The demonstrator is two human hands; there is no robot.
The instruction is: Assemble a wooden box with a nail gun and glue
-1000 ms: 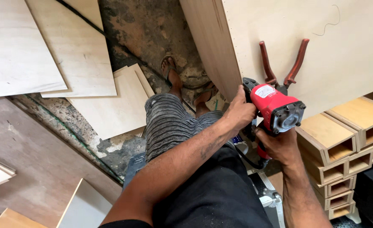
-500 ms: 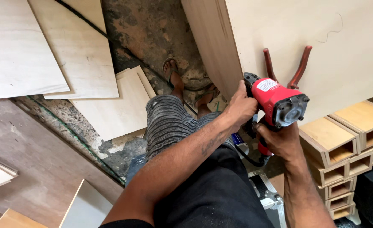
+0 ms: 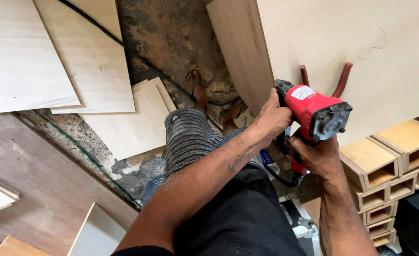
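A red pneumatic nail gun [image 3: 316,114] points its nose toward the edge of a large pale wooden panel [image 3: 342,42]. My left hand [image 3: 272,118] wraps over the front of the gun's body. My right hand [image 3: 316,156] grips its handle from below, with a black hose trailing down from it. Red-handled pliers [image 3: 339,80] lie on the panel just behind the gun. My legs and sandalled feet [image 3: 195,90] show beneath my arms.
Several pale plywood sheets [image 3: 91,61] lie on the rough concrete floor at left. Small open wooden boxes [image 3: 384,166] are stacked at right. A brown board [image 3: 39,189] slopes across the lower left. A black cable runs over the floor and sheets.
The nail gun and both hands have shifted slightly up and right along the panel edge, now covering more of the pliers.
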